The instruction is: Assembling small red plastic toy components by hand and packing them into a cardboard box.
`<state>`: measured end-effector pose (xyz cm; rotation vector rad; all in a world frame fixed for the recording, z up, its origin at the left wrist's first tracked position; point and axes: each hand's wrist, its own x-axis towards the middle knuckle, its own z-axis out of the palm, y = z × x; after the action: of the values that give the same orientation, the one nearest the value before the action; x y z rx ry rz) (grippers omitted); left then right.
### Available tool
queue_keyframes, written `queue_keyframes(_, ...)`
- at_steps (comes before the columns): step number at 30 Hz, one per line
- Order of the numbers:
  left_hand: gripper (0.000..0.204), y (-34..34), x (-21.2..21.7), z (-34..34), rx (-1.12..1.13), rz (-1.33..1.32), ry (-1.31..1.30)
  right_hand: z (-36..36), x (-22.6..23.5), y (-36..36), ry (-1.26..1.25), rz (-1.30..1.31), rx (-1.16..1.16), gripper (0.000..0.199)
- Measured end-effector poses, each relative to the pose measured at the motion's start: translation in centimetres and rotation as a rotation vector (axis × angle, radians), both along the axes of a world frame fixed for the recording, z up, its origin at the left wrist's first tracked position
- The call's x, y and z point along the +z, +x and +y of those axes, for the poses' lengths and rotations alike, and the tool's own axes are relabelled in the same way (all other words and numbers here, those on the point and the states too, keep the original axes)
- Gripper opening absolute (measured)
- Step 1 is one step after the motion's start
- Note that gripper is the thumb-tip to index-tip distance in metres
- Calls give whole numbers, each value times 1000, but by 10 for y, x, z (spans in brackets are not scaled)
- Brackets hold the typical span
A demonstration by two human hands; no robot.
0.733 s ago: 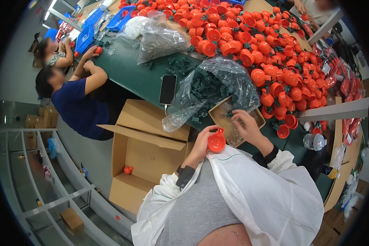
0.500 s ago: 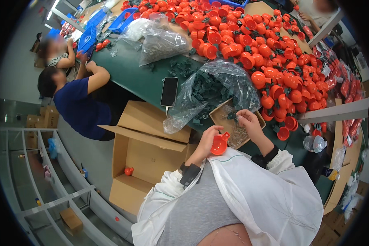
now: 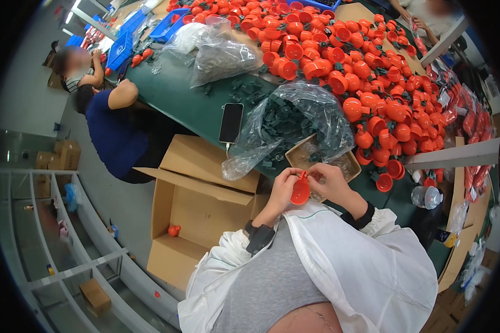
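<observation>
Green tabletop (image 3: 178, 94), red heap (image 3: 316, 69) on it, many pieces already bearing dark clips (image 3: 338, 66); open carton (image 3: 194, 208), just one red piece (image 3: 174, 230) inside; left hand (image 3: 281, 188) gripping a red cup (image 3: 300, 192), no clip visible; right hand (image 3: 335, 184) at its neck, hold unclear.

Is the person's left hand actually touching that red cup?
Touching. The head view shows the left hand with its fingers against the red cup, near its narrow end.

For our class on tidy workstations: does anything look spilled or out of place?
Loose dark green parts lie on the tabletop outside the bag of similar ones, possibly spilled. A lone red piece sits in the carton, away from the pile.
</observation>
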<state>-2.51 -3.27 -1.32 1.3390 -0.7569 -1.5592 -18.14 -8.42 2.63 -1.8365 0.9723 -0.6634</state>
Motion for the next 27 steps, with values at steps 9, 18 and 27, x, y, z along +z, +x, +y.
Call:
queue_keyframes(9,27,10,7,12,80,64,-34,4,2,13,-119,30,45,13)
queue_keyframes(18,27,23,8,28,209,282,-2,5,7,35,-195,-14,86,13)
queue_keyframes(27,24,26,13,35,235,184,-57,8,9,42,-230,-39,143,15)
